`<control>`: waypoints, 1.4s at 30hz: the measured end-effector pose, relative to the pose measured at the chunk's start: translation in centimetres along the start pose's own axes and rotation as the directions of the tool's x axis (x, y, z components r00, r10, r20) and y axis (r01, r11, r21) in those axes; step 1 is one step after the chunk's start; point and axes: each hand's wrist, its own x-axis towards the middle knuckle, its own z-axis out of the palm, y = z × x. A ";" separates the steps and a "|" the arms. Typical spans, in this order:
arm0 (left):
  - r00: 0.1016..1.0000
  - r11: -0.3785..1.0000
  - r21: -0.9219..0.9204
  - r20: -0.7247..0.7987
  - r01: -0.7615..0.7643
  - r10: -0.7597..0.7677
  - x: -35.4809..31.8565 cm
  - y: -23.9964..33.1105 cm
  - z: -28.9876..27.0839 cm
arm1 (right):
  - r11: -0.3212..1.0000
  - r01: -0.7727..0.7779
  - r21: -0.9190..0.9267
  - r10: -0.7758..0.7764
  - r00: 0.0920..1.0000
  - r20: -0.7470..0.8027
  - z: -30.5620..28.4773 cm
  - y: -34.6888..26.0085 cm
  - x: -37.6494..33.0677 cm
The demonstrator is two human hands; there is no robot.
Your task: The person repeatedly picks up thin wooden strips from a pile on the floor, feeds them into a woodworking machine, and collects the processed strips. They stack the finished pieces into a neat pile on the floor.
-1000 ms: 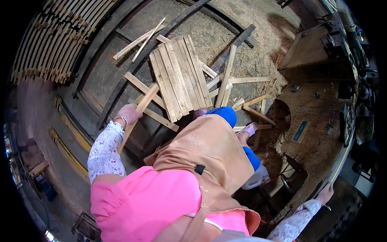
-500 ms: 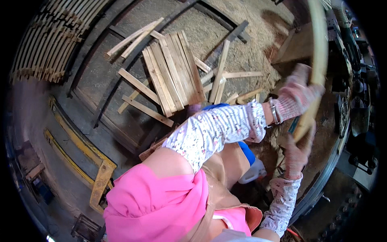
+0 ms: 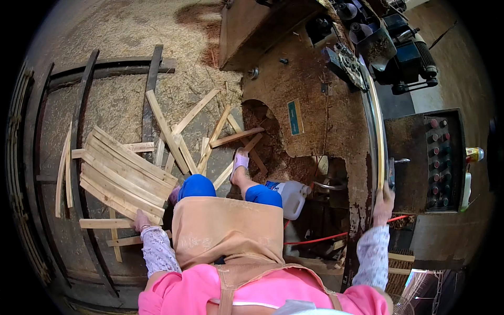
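Observation:
At the near right corner of a stack of pale wooden planks (image 3: 123, 170), my gloved left hand (image 3: 140, 220) has its fingers closed over the end of the nearest plank (image 3: 118, 208). The stack lies to the left of my knees. My right hand (image 3: 384, 205), also gloved, grips the near end of a long, narrow wooden strip (image 3: 379, 126). That strip lies along the machine's metal edge and runs away from me toward a dark toothed or chain-like part (image 3: 349, 65). My right fingertips are partly hidden by the hand.
Loose wood pieces (image 3: 184, 131) lie crisscrossed on a sawdust-covered floor, among dark metal rails (image 3: 86, 100). A control box with several knobs (image 3: 443, 163) stands right of the strip. A white jug (image 3: 294, 199) sits under the machine's brown table (image 3: 310, 100), near a red hose (image 3: 320, 239).
My view has swung to the right. My left hand has left the wooden strip and moved to the plank stack. The strip has come down onto the machine's edge, my right hand at its end.

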 end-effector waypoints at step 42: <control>-0.288 0.548 -0.836 0.524 0.004 0.801 -60.6 9.2 -5.0 | 0.506 -0.264 0.821 -0.390 0.779 0.491 10.0 -30.5 -7.1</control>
